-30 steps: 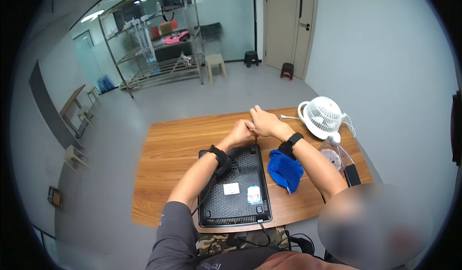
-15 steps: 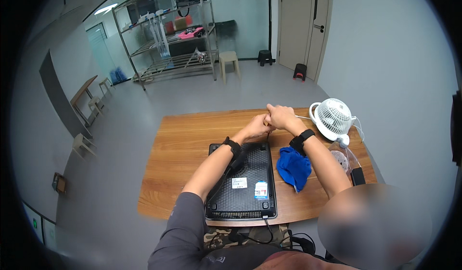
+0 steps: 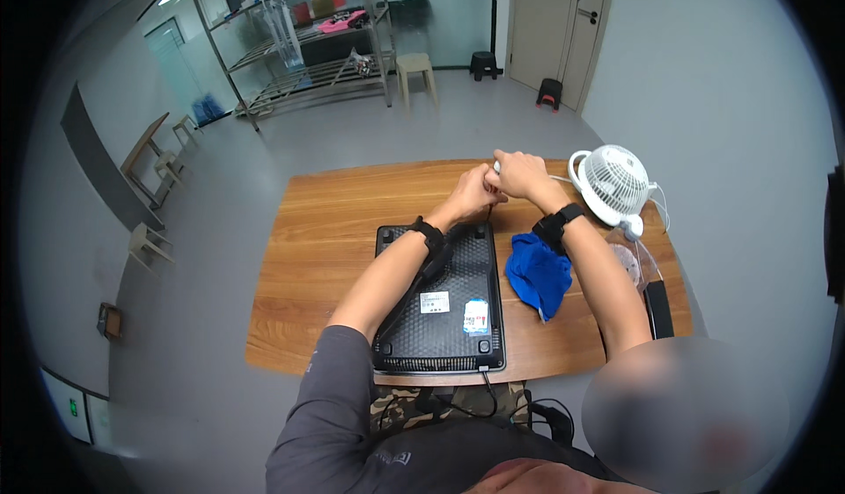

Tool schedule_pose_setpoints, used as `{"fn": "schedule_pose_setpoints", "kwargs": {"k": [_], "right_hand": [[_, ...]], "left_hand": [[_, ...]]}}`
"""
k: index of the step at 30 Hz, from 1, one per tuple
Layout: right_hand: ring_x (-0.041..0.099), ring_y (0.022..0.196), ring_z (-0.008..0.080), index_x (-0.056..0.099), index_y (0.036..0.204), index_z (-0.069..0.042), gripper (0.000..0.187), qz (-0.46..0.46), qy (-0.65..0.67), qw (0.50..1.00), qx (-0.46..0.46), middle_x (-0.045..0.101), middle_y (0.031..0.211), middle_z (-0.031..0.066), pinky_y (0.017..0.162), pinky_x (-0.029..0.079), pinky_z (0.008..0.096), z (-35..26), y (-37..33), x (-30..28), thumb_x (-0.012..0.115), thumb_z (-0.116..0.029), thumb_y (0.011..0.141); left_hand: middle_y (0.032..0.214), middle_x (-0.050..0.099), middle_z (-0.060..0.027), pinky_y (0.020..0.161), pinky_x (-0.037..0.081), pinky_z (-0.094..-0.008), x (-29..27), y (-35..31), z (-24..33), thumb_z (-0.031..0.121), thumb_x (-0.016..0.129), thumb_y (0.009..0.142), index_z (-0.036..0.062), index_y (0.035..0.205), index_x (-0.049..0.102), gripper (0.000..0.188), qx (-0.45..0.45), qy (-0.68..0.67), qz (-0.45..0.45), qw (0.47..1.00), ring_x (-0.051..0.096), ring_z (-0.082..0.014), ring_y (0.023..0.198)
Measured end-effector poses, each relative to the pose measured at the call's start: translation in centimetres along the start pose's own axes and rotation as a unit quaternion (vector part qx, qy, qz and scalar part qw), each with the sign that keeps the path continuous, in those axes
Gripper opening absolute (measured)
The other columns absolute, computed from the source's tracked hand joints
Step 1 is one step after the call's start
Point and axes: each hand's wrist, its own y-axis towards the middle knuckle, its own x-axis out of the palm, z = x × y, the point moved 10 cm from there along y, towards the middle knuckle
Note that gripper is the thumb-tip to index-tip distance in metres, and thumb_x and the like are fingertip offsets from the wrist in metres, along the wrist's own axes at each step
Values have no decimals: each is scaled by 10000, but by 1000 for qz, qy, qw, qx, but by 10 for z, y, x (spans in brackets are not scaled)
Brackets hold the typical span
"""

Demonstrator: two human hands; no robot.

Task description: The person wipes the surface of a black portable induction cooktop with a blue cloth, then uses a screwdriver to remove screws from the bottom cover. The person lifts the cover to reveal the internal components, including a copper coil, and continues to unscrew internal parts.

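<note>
My left hand (image 3: 473, 193) and my right hand (image 3: 521, 177) meet above the far part of the wooden table, fingers closed against each other. A small white piece (image 3: 497, 167) shows at the right hand's fingers. From the far edge of a black, flat appliance lying underside up (image 3: 422, 335), a thin black cable (image 3: 489, 215) rises to the left hand; its end is hidden in the fingers. A white cord (image 3: 560, 178) runs from the white fan (image 3: 614, 181) to behind the right hand. Below the right wrist lies a crumpled blue cloth item (image 3: 538, 274).
On the table's (image 3: 308, 265) right side, a clear pouch-like thing (image 3: 627, 261) and a black rectangular object (image 3: 658, 309) lie near the fan. Another black cable (image 3: 491, 397) hangs off the near edge. Beyond stand a metal rack (image 3: 308, 84) and several stools (image 3: 415, 67).
The view has tilted down, so the table sits higher in it. My hands stay together; the white piece now shows at the right fingers.
</note>
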Motion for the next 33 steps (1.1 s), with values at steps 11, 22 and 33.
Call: {"fn": "schedule_pose_setpoints", "kwargs": {"k": [11, 22, 33], "right_hand": [[722, 834, 422, 714, 1007, -28, 519, -48, -33, 998, 22, 741, 875, 229, 758, 575, 513, 5, -3, -2, 586, -525, 926], [725, 811, 415, 607, 998, 8, 408, 26, -13, 999, -35, 729, 847, 227, 752, 568, 515, -22, -8, -8, 603, -384, 882], [697, 832, 439, 632, 1055, -23, 368, 49, 43, 995, -78, 711, 899, 211, 746, 556, 538, -30, -10, -6, 593, -349, 890]], "left_hand": [[924, 750, -155, 805, 559, -387, 13, 2, -12, 228, 860, 757, -13, 984, 687, 373, -57, 70, -77, 993, 723, -281, 856], [988, 753, -157, 826, 548, -391, 5, -3, -12, 212, 831, 812, -15, 1040, 684, 354, -21, 26, -103, 994, 712, -270, 933], [911, 751, -149, 814, 551, -434, 4, 1, -13, 214, 797, 817, 2, 981, 697, 287, -7, 24, -63, 998, 718, -323, 887]]}}
